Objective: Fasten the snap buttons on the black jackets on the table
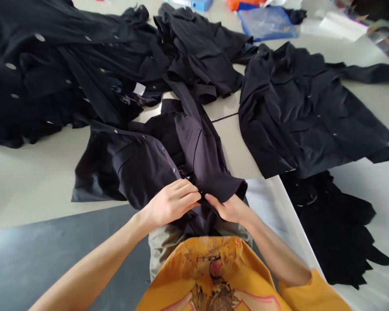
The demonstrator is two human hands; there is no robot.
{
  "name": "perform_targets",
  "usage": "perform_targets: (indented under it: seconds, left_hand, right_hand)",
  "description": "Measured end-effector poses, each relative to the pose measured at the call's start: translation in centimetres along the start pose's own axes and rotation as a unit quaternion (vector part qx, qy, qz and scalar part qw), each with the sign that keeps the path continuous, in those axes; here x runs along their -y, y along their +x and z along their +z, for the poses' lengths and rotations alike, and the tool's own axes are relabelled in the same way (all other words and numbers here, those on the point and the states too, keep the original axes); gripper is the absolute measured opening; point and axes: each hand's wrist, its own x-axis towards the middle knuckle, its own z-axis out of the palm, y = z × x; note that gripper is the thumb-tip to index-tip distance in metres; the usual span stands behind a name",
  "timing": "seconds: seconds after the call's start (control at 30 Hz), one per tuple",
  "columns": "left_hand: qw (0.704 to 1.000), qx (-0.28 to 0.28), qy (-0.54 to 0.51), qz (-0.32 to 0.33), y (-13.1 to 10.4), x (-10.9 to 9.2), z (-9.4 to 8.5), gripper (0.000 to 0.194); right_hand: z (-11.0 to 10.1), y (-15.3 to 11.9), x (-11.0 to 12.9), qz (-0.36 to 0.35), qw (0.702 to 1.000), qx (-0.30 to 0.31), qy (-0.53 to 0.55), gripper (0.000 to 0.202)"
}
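Note:
A dark buttoned shirt (142, 168) lies over the near edge of the table, its front placket with several buttons facing up. My left hand (175, 201) pinches the shirt's cloth close to the collar area, fingers pressed together. Just to the right, my right hand (230, 209) reaches under a dark flap of the same shirt, with the thumb on top and the other fingers hidden by the cloth. Both hands meet at one spot on the fabric, where a tiny pale dot shows between them. Whether that dot is a button, I cannot make out.
A heap of dark garments (45, 77) covers the table's left side. Another folded dark shirt (201, 47) lies behind, and a spread dark shirt (298, 108) at right. Dark cloth pieces (337, 229) lie in a white bin at lower right. A blue plastic packet (267, 23) is at the back.

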Motion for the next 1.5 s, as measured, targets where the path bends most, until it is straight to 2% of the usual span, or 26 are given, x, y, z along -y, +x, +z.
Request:
perform_targets:
  seconds: [0.1,0.33,0.53,0.87,1.03,1.13,1.3,1.4,1.5]
  left_hand:
    - [1.0,0.006,-0.014,0.001,0.5,0.2,0.2,0.008]
    - [0.997,0.053,-0.043,-0.018,1.2,1.0,0.2,0.019]
    - [0.991,0.117,-0.064,-0.032,1.8,1.3,0.3,0.037]
    - [0.958,0.119,-0.25,-0.074,1.2,2.0,0.7,0.045]
    - [0.963,0.114,-0.224,-0.098,0.5,2.5,2.4,0.043]
    - [0.964,0.113,-0.217,-0.101,0.3,2.8,3.7,0.045]
    - [0.97,0.093,-0.194,-0.109,0.2,3.0,5.5,0.046]
    - [0.97,0.067,-0.205,-0.113,0.2,2.9,6.1,0.051]
    - [0.964,0.065,-0.227,-0.121,0.3,2.9,6.1,0.057]
  right_hand:
    - [-0.3,-0.3,0.0,-0.06,0.997,0.021,-0.05,0.03]
    - [-1.5,0.6,0.4,-0.136,0.984,0.049,-0.107,0.03]
    - [-1.4,1.1,0.8,-0.154,0.975,0.06,-0.148,0.036]
    - [-0.8,1.9,2.1,-0.172,0.975,0.052,-0.13,0.032]
    - [0.3,1.2,1.4,-0.209,0.945,0.012,-0.253,0.032]
    - [1.2,0.4,0.5,-0.197,0.931,-0.012,-0.308,0.031]
    - [1.7,0.0,-0.5,-0.137,0.939,-0.005,-0.315,0.03]
    - [1.6,0.1,-0.7,-0.127,0.944,0.005,-0.304,0.031]
    - [1.7,0.0,-0.7,-0.118,0.945,-0.013,-0.305,0.035]
